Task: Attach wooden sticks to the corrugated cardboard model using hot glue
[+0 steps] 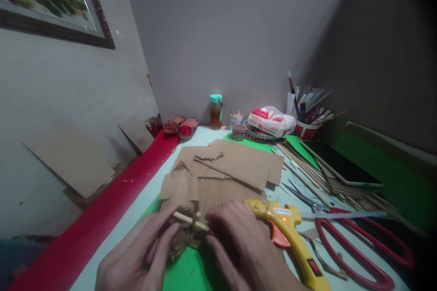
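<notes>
At the near edge of the table (143, 200) both hands meet over a small round cardboard piece (180, 241) that sits on a green mat (191, 273). The left hand (136, 259) curls around the left side of the piece, its fingers pinched on the near end of a thin wooden stick (189, 220) that lies across the top of it. The right hand (242, 245) closes on the other end of the same stick, fingertips pressed down where the stick meets the cardboard. Just right of the right hand, touching its back, lies a yellow glue gun (293, 241) with an orange trigger, its nozzle hidden behind the hand. Just beyond the hands lies a pile of flat cardboard sheets (225, 168). Red-handled scissors (355, 245) lie to the right of the glue gun, and a bundle of long bamboo sticks (324, 173) runs diagonally behind them. At the far edge stand a bottle with a teal cap (215, 111), a white plastic bag (271, 120) and a red cup of pens (305, 122). A red strip (112, 209) borders the left side of the table.
</notes>
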### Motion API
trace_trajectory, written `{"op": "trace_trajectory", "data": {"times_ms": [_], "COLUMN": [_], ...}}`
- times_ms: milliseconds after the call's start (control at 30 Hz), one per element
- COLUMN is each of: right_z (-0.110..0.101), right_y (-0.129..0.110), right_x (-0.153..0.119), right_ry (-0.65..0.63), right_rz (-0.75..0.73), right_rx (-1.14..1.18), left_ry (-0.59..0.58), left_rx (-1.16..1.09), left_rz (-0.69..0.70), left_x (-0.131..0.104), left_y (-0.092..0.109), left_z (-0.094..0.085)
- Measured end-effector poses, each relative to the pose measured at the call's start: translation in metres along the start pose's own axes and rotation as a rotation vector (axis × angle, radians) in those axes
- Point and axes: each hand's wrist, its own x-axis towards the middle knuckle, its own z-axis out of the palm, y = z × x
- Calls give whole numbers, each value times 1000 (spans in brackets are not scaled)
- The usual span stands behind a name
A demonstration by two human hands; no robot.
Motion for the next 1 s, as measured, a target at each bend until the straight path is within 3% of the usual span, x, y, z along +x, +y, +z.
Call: {"op": "trace_trajectory", "data": {"times_ms": [100, 533, 633, 767, 1000], "right_z": [-11, -14, -14, -14, -13], "right_y": [-6, -14, -13, -12, -11], "right_x": [2, 5, 5, 4, 3], "right_ry": [-111, -122, -119, -118, -97], "right_rz": [34, 131, 146, 169, 112], "right_rx": [16, 85, 81, 76, 27], "left_ry": [6, 56, 9, -69, 8], "left_rx": [40, 35, 66, 79, 139], "left_rz": [-49, -136, -151, -75, -144], "left_x": [2, 9, 10, 10, 11], "left_y": [3, 13, 7, 3, 26], "left_z": [-2, -4, -9, -13, -10]}}
